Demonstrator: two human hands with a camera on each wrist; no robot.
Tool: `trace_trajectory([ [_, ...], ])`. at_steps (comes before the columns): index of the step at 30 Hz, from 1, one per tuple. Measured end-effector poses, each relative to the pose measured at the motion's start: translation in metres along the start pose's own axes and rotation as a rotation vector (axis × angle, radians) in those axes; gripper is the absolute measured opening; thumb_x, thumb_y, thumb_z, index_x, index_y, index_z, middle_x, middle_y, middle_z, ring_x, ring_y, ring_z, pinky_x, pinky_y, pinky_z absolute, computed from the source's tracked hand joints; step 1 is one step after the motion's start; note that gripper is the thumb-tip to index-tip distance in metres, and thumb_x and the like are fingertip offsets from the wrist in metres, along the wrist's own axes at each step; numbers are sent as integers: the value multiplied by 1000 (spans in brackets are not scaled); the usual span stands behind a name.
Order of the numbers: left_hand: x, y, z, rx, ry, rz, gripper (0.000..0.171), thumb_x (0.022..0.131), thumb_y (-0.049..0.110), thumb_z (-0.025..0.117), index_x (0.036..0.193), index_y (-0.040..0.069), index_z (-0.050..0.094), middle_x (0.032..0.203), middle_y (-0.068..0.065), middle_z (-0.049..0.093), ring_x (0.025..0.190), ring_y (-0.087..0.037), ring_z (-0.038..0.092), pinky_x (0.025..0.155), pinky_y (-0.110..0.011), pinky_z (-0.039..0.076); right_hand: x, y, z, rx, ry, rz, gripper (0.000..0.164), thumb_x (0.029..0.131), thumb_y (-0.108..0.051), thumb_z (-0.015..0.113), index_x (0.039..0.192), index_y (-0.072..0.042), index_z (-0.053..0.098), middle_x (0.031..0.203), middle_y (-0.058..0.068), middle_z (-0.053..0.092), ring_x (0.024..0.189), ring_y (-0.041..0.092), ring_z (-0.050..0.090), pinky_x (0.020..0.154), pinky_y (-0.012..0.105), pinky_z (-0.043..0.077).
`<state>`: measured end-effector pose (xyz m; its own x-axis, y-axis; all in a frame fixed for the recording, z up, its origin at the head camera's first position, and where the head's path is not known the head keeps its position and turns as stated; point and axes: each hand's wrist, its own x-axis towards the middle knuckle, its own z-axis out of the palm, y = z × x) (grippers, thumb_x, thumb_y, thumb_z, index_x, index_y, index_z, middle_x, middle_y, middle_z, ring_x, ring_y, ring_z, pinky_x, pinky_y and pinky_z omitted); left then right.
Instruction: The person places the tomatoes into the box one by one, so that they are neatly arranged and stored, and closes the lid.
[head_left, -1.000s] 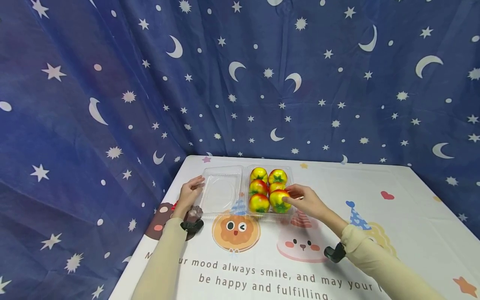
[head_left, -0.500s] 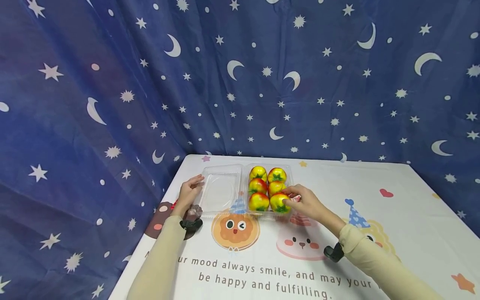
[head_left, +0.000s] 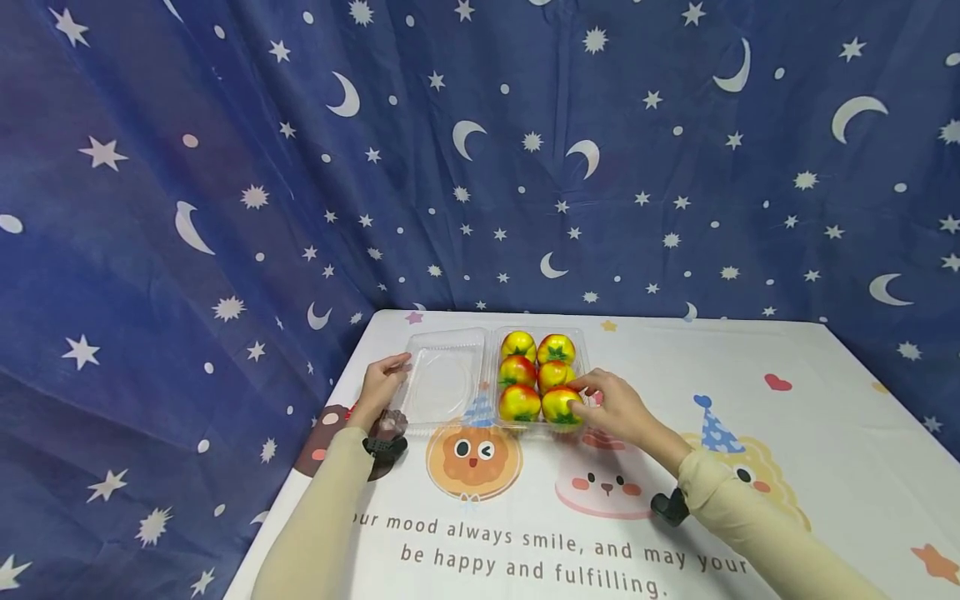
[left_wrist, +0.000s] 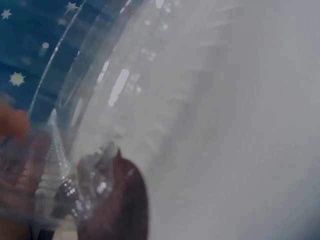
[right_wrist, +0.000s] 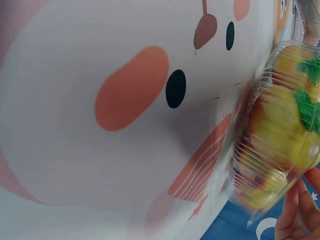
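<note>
A clear plastic clamshell box (head_left: 581, 340) lies unfolded on the table, its lid (head_left: 442, 382) to the left. Two columns of yellow-and-red fruits with green leafy tops, like persimmons, fill its right half. Around the near right fruit (head_left: 557, 407) curl the thumb and fingers of my right hand (head_left: 617, 407); that fruit sits in the box. The right wrist view shows the fruits (right_wrist: 280, 120) through the ribbed side wall. At the lid's left edge, my left hand (head_left: 379, 387) rests with relaxed fingers. Clear plastic (left_wrist: 117, 87) blurs much of the left wrist view.
A white tablecloth (head_left: 750, 367) with cartoon prints and lettering covers the table. Behind and to the left hangs a blue curtain (head_left: 420, 167) with stars and moons. Dark wrist devices (head_left: 670, 506) sit on both sleeves.
The near right fruit has gone down from a slightly raised pose into the box, my right hand following it. The left hand stays at the lid's edge.
</note>
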<state>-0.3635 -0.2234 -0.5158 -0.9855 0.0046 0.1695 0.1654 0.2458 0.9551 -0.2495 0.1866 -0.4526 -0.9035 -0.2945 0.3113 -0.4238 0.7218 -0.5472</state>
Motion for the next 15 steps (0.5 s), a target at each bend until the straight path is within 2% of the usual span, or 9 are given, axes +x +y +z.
trace_trajectory([
  [6, -1, 5, 1, 19, 24, -7, 47, 84, -8, 51, 131, -6, 60, 136, -20, 58, 118, -35, 60, 74, -13, 43, 0, -1, -2, -25, 10, 10, 33, 84, -24, 71, 110, -3, 72, 102, 9, 67, 90, 24, 60, 76, 40, 50],
  [10, -2, 11, 0, 81, 26, -3, 46, 86, -5, 52, 131, -4, 61, 139, -17, 56, 115, -33, 61, 74, -16, 44, -2, -1, -1, -27, 44, 39, 37, 85, -28, 72, 113, -3, 71, 108, 12, 65, 92, 27, 60, 77, 42, 52],
  [15, -4, 24, -6, 146, 12, -1, 45, 89, 0, 51, 133, -1, 60, 143, -15, 53, 117, -32, 60, 77, -21, 47, -4, 0, -1, -30, 82, 80, 42, 86, -32, 71, 116, -3, 69, 121, 18, 59, 110, 36, 56, 91, 54, 49],
])
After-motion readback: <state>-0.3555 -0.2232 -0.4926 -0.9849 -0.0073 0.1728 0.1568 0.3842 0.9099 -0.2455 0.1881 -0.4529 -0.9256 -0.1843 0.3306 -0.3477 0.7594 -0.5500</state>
